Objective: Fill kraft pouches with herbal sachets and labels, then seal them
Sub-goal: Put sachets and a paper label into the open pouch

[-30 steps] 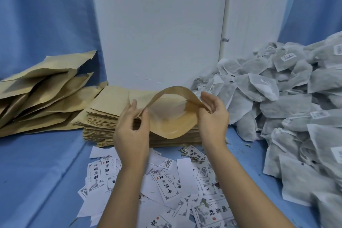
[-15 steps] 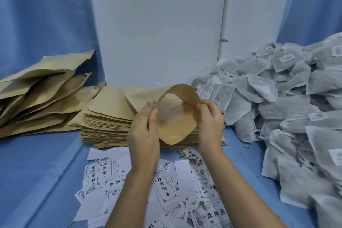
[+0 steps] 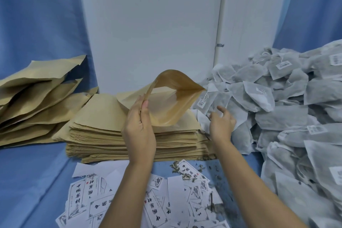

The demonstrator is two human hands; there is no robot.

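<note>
My left hand (image 3: 139, 129) pinches one side of the mouth of a kraft pouch (image 3: 172, 102) and holds it up, its mouth gaping wide toward me. My right hand (image 3: 221, 123) is off the pouch, to its right, fingers spread loosely at the edge of the heap of grey herbal sachets (image 3: 288, 109). It holds nothing that I can see. White printed labels (image 3: 153, 207) lie scattered on the blue cloth below my forearms.
A flat stack of empty kraft pouches (image 3: 103, 127) lies under the held pouch. A loose pile of bulging kraft pouches (image 3: 35, 98) sits at the far left. A white panel (image 3: 151, 24) stands behind. Herb crumbs dot the cloth near the labels.
My right hand let go of the pouch mouth and moved right and down to the sachet heap. The left hand keeps the pouch, now raised a little higher.
</note>
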